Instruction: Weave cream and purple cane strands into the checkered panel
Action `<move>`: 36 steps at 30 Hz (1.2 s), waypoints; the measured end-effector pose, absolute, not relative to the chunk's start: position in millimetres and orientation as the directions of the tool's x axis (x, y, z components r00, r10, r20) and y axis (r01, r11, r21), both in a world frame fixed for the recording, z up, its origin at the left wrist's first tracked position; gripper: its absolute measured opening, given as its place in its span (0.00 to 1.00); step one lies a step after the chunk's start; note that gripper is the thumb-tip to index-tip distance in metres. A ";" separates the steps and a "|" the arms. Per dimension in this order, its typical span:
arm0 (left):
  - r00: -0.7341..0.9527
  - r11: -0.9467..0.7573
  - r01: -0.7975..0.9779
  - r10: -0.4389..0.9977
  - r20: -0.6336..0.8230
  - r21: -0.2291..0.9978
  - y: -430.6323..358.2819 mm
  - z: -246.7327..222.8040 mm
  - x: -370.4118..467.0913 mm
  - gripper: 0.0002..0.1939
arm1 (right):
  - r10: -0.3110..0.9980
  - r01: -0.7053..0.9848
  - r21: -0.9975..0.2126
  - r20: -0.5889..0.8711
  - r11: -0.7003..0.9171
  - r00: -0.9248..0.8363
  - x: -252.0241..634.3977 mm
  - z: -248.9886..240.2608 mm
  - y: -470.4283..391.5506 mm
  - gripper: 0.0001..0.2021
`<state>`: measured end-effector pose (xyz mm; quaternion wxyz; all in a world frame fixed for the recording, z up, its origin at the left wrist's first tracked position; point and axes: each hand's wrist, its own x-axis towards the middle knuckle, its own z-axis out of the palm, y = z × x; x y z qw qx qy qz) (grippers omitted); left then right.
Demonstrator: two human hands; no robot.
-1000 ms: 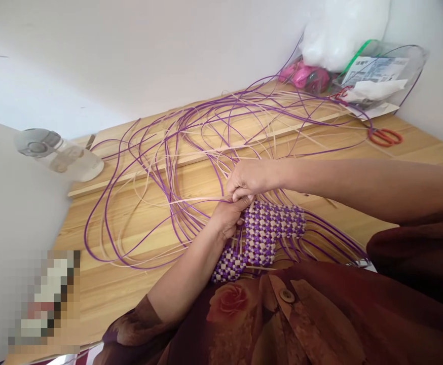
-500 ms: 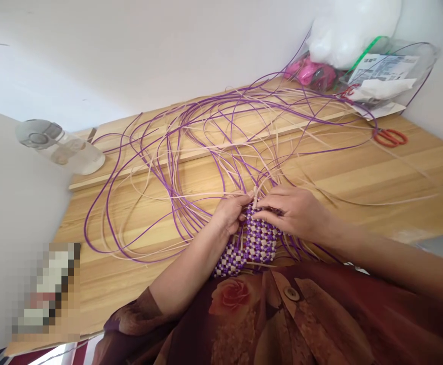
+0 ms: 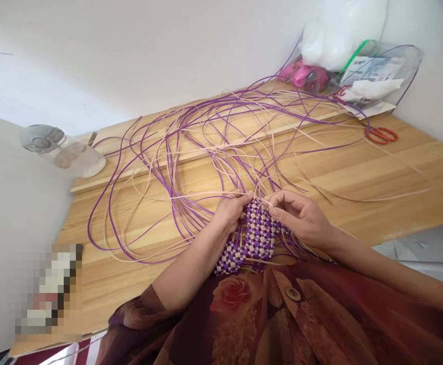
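A purple and cream woven piece point(image 3: 260, 230) lies against the table's near edge, close to my body. My left hand point(image 3: 232, 209) is closed on its upper left edge, thumb on top near the working corner. My right hand point(image 3: 295, 213) pinches a cream strand point(image 3: 266, 202) between thumb and forefinger at the piece's upper right. Long loose purple and cream strands point(image 3: 174, 177) fan out from the weave across the table. Part of the weave is hidden behind my left hand and forearm.
Orange-handled scissors point(image 3: 381, 135) lie at the right back. A clear bottle with a grey lid point(image 3: 64, 149) stands at the left back. Plastic bags point(image 3: 343, 40) and papers sit in the far right corner. A blurred-out object point(image 3: 50, 286) rests at the left.
My right hand has moved slightly right, off the top of the weave, drawing the cream strand sideways. My left hand stays in place. The view has shifted a little.
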<state>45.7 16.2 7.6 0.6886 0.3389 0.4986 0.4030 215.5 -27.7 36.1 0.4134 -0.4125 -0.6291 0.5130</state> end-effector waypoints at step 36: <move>0.113 0.278 -0.092 0.957 -0.267 0.956 8.4 -4.8 50.7 0.16 | 0.836 0.005 -0.907 -0.391 -0.421 -0.384 205.0 28.4 -34.6 0.17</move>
